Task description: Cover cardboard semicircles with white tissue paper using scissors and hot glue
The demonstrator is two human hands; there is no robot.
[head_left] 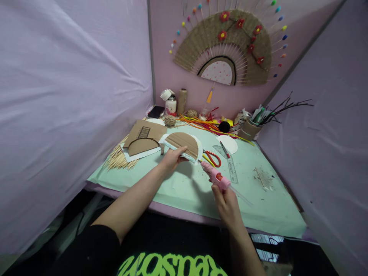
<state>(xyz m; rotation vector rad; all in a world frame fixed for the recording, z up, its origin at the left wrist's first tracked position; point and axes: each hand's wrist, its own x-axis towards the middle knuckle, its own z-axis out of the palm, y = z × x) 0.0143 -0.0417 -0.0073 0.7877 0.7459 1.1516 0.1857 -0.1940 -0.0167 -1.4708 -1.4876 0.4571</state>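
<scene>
My left hand (pixel 173 158) grips a cardboard semicircle (pixel 184 142) by its straight edge, thumb on top. White paper sticks out around the cardboard's rim, and its straight side is folded over. My right hand (pixel 225 197) is wrapped round a pink glue gun (pixel 216 175), with a clear glue stick trailing from its back. The nozzle points at the right corner of the semicircle, touching or very close to it. Just behind the nozzle lie scissors (pixel 212 158) with red and yellow handles. Left of the held piece, another cardboard semicircle (pixel 143 146) rests on white paper.
Wooden skewers (pixel 122 158) are piled at the left. A clear ruler (pixel 232 170), a pen (pixel 224 149) and a white paper piece (pixel 230 144) lie to the right. Pipe cleaners (pixel 201 123), twine (pixel 170 120) and a pen holder (pixel 249 129) line the back. A decorated fan (pixel 230 46) hangs above.
</scene>
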